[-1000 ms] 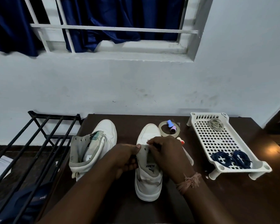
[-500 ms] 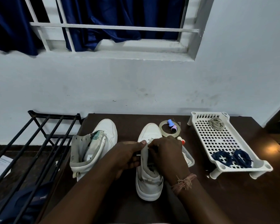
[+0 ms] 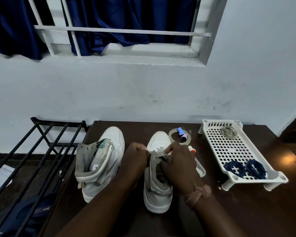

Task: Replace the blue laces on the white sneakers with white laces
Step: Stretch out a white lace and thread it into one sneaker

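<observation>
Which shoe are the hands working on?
The right-hand sneaker. Both hands, left hand and right hand, pull a white lace at it. The other sneaker stands untouched.

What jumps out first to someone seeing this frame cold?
Both hands meet at centre over the right sneaker: the left hand and right hand pinch a white lace at its lower eyelets. The left sneaker stands beside it, laceless. At right, two coiled blue laces lie at the near end of a white perforated tray.
</observation>
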